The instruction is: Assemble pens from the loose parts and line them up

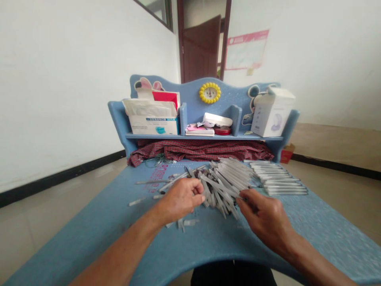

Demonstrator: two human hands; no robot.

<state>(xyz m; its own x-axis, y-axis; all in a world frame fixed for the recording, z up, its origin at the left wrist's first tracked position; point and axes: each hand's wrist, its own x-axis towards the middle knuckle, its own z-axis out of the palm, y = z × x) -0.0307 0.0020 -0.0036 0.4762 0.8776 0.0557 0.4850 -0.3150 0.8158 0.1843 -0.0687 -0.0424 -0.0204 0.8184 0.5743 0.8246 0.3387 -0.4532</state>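
Beyond the curved front edge of the table [178, 254], left hand [183, 200]: at the left flank of the loose pile, fingers curled, thumb drawn toward the forefinger; cannot tell whether anything is held.
Right hand [266, 212]: at the pile's near right side, thumb and forefinger brought close together; cannot tell whether a slim end sits between them.
Loose pile [218, 190]: slim translucent pens, mid-table, between the two hands and a little farther from the front edge than their fingertips; both hands about equally near.
Long axes, pile: mixed; many slant from far left to near right, roughly toward the right hand's fingertips; others cross them.
Small clear pieces [189, 222]: several, just on the front-edge side of the left hand.
Stray pens [178, 182]: beyond the left hand, toward the table's left edge, lying aslant.
Slanting batch [233, 169]: adjoining the pile on its far side, pens roughly parallel.
Neat row [281, 182]: toward the table's right edge, pens side by side, mostly crosswise; right hand nearer.
Plaid cloth [202, 151]: bunched along the far edge, under the blue shelf [208, 138].
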